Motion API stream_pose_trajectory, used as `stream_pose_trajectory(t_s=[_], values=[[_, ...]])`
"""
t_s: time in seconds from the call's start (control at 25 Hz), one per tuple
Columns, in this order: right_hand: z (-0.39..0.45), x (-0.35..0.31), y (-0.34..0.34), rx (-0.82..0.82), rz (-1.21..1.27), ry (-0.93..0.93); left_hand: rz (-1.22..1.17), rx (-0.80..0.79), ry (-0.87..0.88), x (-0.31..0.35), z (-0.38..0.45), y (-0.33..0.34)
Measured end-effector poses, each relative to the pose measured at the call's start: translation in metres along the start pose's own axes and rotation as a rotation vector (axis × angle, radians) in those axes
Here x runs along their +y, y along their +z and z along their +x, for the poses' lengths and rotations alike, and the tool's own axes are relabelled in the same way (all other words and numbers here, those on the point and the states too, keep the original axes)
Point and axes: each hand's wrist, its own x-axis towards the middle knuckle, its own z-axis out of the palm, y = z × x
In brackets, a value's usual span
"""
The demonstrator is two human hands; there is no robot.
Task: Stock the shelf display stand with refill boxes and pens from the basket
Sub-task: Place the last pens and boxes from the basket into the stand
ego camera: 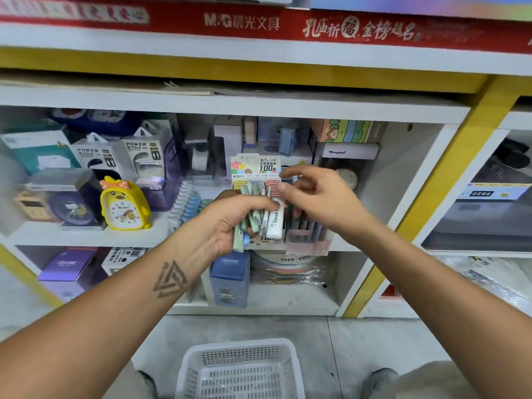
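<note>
Refill boxes bunched in left hand grip; right hand fingers loosely curled, just beside.

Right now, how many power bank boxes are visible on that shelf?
2. Both stand on the upper-left shelf: one power bank box left, a second power bank box right beside it, behind the yellow duck clock. More may be hidden behind.
</note>
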Motion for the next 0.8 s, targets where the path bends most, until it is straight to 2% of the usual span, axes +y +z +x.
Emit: stream_pose_trajectory(t_s=[0.08,0.16,0.24,0.4,0.64,0.8], values=[[0.006,-0.015,0.019,-0.101,0.226,0.118,0.000,-0.048,-0.013,0.006,-0.006,-0.011],[0.014,-0.025,0.031,-0.098,0.412,0.188,-0.052,-0.076,-0.041,0.013,-0.011,-0.028],[0.027,-0.032,0.037,-0.059,0.476,0.210,-0.136,-0.023,-0.043,0.024,-0.015,-0.050],[0.058,-0.046,0.064,0.010,0.272,0.170,-0.214,0.175,0.026,0.046,-0.019,-0.110],[0.108,-0.052,0.109,-0.124,-0.218,-0.024,-0.248,0.213,0.006,0.046,-0.016,-0.155],[0.129,-0.037,0.122,0.033,-0.171,-0.105,-0.272,0.234,-0.009,0.043,-0.011,-0.174]])
